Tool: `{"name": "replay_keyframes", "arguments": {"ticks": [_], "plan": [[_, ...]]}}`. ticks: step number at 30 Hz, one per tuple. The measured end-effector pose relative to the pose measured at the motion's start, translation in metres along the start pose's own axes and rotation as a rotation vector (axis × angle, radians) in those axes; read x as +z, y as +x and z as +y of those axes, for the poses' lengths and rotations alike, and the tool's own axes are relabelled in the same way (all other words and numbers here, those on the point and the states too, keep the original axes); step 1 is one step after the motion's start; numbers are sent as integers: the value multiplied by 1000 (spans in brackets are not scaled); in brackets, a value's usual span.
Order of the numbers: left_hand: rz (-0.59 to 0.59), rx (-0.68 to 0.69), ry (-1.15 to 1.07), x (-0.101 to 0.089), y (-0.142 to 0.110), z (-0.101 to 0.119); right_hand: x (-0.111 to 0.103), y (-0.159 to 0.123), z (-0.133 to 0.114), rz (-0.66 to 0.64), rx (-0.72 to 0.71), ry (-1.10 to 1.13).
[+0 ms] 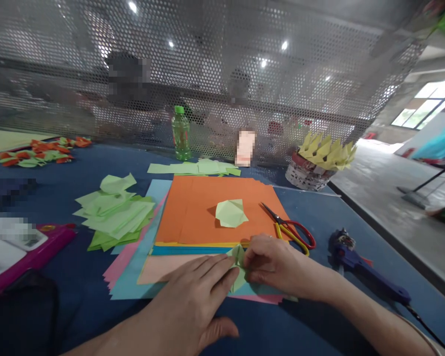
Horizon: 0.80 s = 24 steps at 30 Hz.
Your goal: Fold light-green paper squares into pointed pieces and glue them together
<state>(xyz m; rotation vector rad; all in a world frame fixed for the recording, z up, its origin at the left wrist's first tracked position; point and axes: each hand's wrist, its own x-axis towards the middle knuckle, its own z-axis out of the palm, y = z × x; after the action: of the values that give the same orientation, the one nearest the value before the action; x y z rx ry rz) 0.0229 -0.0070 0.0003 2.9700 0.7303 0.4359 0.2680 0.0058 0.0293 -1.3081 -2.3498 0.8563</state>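
A small piece of light green paper [238, 284], with fold lines or edges showing, lies on the stacked coloured sheets between my two hands. My left hand [198, 291] lies flat with fingers stretched, its fingertips resting on the paper's left side and its thumb held apart. From the right, my right hand [272, 262] has its fingers curled and pinched at the paper's edge. Beyond them, a creased pale green piece [230, 213] sits alone on the orange sheets [200, 212]. Scissors [287, 230] with red and yellow handles lie just behind my right hand.
Green paper squares [114, 212] are heaped at the left. A blue glue gun [371, 277] lies at the right. Behind stand a green-capped bottle [181, 133] and a pot with yellow folded paper points [319, 160]. Orange and green pieces [44, 151] lie far left; a perforated panel [207, 64] rises behind.
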Motion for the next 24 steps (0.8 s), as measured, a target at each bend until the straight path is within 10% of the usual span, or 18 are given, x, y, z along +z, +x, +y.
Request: {"name": "replay_keyframes", "arguments": {"ticks": [13, 24], "plan": [[-38, 16, -16, 4, -3, -5, 0, -1, 5, -9, -56, 7], [-27, 39, 52, 1, -1, -3, 8, 24, 29, 412, 40, -33]]}}
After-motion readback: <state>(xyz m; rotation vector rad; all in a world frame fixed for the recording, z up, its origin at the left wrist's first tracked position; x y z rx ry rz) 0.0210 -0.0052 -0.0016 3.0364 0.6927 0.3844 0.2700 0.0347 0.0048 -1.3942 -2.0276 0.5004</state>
